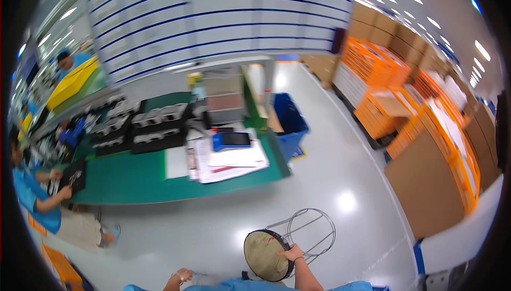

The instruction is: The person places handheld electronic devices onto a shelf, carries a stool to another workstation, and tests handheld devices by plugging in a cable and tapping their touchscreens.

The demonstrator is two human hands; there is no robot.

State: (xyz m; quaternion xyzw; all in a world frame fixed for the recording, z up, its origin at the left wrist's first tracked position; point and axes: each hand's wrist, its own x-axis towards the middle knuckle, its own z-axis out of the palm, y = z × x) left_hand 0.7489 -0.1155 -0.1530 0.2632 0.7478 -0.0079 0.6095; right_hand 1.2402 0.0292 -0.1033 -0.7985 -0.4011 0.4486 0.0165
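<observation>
In the head view, gripping the stool (260, 253) by the rim of its round seat with the right hand (290, 253); pinching that rim, with one digit over the seat's face and others at the edge, partly hidden. Reaching there with the forearm up from the lower edge. Tilted, with legs running up and right above the floor (213, 227), just in front of the body. Holding the left hand (183, 275) low, well apart from the stool, near the lower edge; cannot tell whether with fingers spread or pressed together.

Beyond, on the green bench (122, 183): black trays (139, 149) bearing rows of grey parts (171, 111). Beside the bench's right end, a blue bin (291, 143), too dark inside to tell contents. Along the right, orange crates (371, 119), some holding pale sheets (448, 126).
</observation>
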